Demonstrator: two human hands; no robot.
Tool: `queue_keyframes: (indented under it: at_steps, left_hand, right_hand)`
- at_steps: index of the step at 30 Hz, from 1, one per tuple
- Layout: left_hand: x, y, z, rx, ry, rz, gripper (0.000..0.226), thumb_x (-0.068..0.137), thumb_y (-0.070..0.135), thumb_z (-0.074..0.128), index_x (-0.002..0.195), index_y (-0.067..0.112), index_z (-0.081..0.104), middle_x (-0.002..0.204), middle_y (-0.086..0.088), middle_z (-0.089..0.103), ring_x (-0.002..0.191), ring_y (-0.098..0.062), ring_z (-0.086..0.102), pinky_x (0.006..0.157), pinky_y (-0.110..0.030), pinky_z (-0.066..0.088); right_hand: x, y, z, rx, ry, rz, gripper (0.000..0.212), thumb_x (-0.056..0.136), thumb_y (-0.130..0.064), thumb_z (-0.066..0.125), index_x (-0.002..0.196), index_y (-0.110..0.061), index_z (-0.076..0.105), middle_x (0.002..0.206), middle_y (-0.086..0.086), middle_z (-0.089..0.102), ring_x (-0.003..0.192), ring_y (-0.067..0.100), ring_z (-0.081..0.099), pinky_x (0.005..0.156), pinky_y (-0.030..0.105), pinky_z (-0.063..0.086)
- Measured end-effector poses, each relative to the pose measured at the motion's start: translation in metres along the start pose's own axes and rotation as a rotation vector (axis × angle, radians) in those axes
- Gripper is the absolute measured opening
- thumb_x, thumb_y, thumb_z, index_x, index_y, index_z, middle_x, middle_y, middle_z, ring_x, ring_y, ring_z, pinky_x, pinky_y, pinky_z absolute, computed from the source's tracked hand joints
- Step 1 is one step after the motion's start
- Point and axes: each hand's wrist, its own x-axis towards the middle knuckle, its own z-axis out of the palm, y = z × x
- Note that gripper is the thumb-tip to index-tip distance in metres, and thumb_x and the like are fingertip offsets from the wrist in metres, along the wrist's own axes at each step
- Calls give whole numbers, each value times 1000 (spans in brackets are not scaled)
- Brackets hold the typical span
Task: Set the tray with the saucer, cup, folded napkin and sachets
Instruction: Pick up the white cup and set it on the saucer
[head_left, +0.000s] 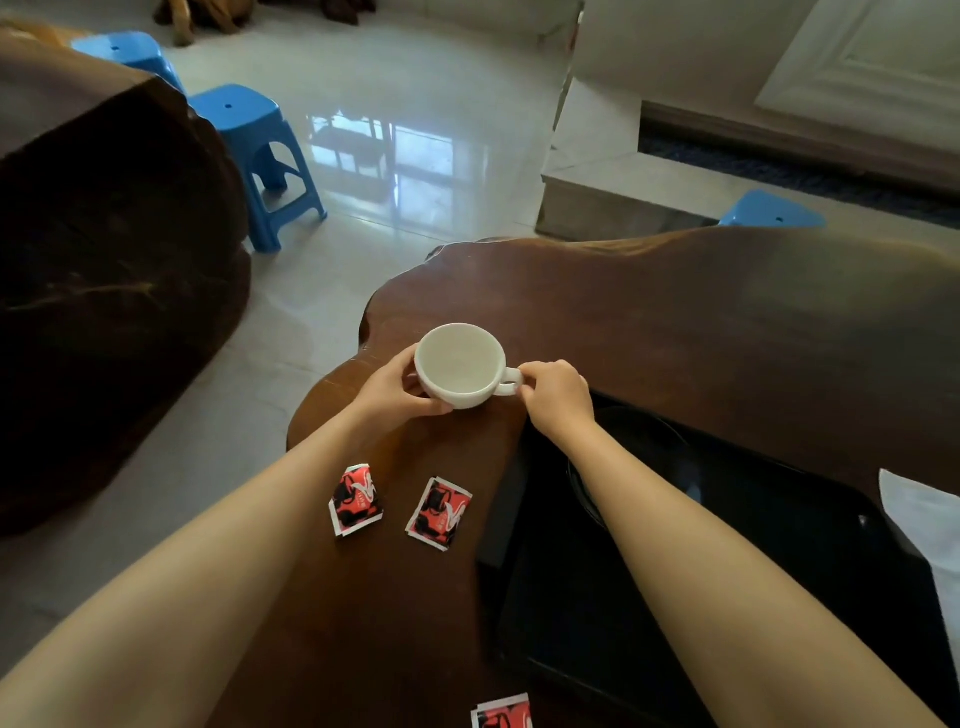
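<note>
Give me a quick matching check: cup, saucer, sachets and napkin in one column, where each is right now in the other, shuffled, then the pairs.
1. cup
2. saucer
3. sachets
4. napkin

A. on the tray
B. on the table, left of the tray
C. right of the tray, at the picture's edge
D. held by the left hand at the body and the right hand at the handle

Pairs: 1-D, 2-A, 3-B, 4-C

forearms (218, 545): bare | left hand (395, 387): bare | right hand (558, 397): bare
</note>
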Motion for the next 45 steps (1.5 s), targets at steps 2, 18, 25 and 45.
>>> queue_keyframes:
  at_steps: [2, 18, 25, 45]
  left_hand:
    - [-2, 2, 3, 10, 7, 11, 80, 68, 6, 79, 136, 23, 40, 135, -3, 51, 124, -20, 48, 101, -37, 43]
    - [-18, 76, 93, 85, -136, 241, 82, 61, 15, 85, 132, 26, 45, 127, 3, 57, 117, -16, 55, 99, -34, 46]
    - [-36, 70, 138, 104, -226, 171, 79, 59, 9, 84, 126, 31, 48, 121, 4, 61, 112, -18, 58, 99, -40, 48]
    - [-47, 46, 176, 160, -253, 49, 80, 65, 3, 80, 133, 23, 41, 133, -2, 52, 125, -21, 47, 105, -48, 41]
  right_hand:
    - [-1, 1, -2, 24, 7, 13, 22, 92, -18, 45, 95, -17, 67, 93, 9, 63, 93, 30, 52, 72, 33, 38]
    - [-74, 89, -112, 437, 72, 103, 22, 85, -18, 63, 106, -19, 68, 95, -2, 68, 91, 14, 62, 85, 33, 50]
    - [-114, 130, -101, 435, 86, 171, 20, 86, -15, 62, 106, -15, 68, 95, -1, 68, 90, 14, 61, 82, 31, 49]
    - [-135, 166, -66, 274, 157, 189, 22, 87, -19, 61, 108, -16, 69, 103, 4, 63, 104, 20, 47, 81, 27, 36]
